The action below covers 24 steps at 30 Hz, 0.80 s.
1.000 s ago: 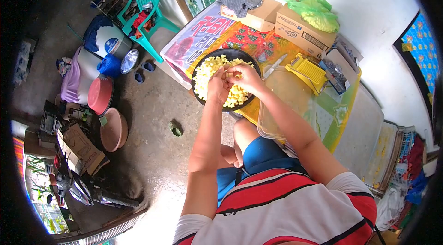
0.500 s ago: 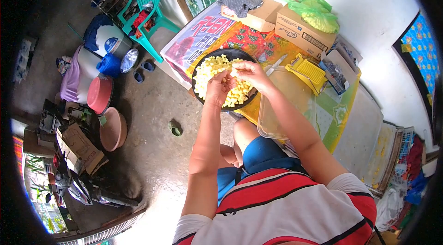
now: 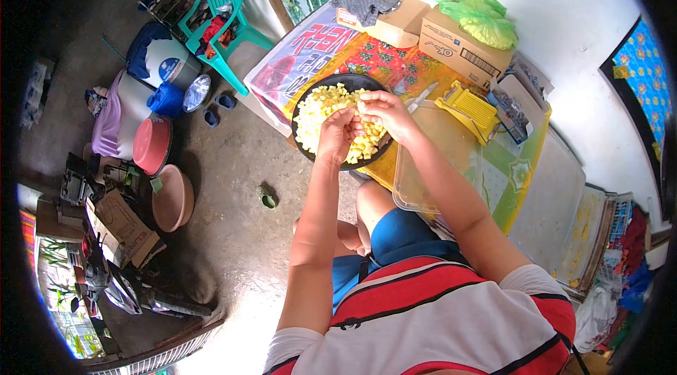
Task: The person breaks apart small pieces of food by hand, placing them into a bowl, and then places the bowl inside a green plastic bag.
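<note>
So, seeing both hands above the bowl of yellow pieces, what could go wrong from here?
The yellow pieces are heaped high in the black bowl, so some might spill over its rim.

The bowl sits at the edge of the table; a push could perhaps tip it toward the floor.

The knife lies uncovered near the right hand, which might brush it.
</note>
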Tool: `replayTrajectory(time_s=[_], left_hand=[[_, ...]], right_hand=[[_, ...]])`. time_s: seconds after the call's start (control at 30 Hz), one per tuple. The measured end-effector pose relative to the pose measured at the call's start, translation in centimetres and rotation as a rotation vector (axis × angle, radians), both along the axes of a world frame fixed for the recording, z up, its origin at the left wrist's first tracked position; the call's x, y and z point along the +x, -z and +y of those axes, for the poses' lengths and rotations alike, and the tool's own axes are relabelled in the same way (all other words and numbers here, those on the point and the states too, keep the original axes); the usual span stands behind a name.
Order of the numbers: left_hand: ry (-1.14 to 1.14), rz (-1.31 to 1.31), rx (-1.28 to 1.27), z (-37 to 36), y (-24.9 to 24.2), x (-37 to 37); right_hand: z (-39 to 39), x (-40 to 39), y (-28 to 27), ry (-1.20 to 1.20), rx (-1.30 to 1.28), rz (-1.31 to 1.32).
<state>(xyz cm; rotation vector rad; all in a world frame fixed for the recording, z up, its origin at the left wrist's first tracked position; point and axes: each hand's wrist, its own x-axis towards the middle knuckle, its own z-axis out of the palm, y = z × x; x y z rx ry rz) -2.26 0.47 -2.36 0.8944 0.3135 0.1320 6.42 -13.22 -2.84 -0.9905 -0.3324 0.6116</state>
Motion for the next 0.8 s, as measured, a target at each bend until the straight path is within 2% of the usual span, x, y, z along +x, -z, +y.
replayTrajectory(time_s=[0.13,0.23,0.43,0.8], left_hand=[[-0.058,0.019,-0.179,-0.4,-0.1,0.0],[-0.032,0.05,-0.208,0.0,0.6,0.3],[-0.015,0.076,0.043,-0.3,0.9,0.4],[0.002,0.065,-0.018,0.1,1.3,0.5]], right_hand=[[0.0,0.3,0.8,0.024,-0.012,0.055],[0.0,0.2,1.3,0.081,-0.153,-0.024],[0.0,-0.2,1.1,0.016,-0.182,-0.139],[-0.3,0.1,1.2,-0.022,-0.152,-0.04]])
